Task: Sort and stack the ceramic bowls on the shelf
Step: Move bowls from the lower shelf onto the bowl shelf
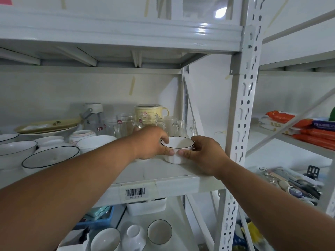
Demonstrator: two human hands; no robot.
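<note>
Where the middle shelf [163, 178] runs toward its right upright, a small white bowl with a dark rim [176, 149] sits upright at the centre of the frame. The left hand [150, 142] and the right hand [203, 153] clasp its sides, thumbs pressed on the near wall. Glass mugs [163, 122] stand just behind. Larger dark-rimmed bowls [50, 156] rest at the left of the frame.
</note>
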